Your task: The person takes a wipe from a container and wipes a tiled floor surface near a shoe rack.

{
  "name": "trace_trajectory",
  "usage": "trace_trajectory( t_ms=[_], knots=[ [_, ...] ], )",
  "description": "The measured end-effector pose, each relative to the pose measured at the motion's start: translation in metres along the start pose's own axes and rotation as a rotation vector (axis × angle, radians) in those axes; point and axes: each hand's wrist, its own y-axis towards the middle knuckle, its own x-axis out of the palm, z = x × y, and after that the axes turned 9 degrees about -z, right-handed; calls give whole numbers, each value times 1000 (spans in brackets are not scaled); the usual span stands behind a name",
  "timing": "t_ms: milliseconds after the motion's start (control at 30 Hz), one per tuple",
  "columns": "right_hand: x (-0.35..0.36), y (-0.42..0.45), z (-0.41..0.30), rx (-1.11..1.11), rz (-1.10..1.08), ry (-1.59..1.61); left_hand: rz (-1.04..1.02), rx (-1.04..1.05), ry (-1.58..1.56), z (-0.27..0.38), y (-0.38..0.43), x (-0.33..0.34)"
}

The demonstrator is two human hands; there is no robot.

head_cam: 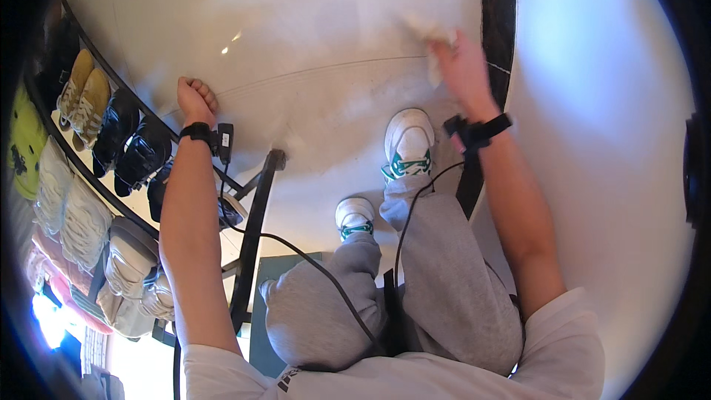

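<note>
My right hand [461, 66] holds a pale, blurred cloth or tissue [430, 36] low over the light tiled floor [322, 11], near the dark baseboard strip. Whether the cloth touches the floor I cannot tell. To the left, my left hand [196, 101] is curled into a loose fist beside the shoe rack, with nothing seen in it. Each wrist wears a black strap with a small device, and black cables run from these to my waist.
A black metal shoe rack [91, 186] with several pairs of shoes stands at left, its dark leg [258, 222] near my knee. A dark baseboard [498, 16] and white wall [600, 150] run along the right. My white shoes [410, 133] are on the floor.
</note>
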Motion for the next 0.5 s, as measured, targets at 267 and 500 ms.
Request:
trace_trajectory(
  t_ms=[267,500],
  knots=[
    [-89,86,-34,-386,194,-510,149,297,1040,27,22,4],
    [-53,86,45,-304,-283,-690,-421,427,708,21,-10,156]
  ],
)
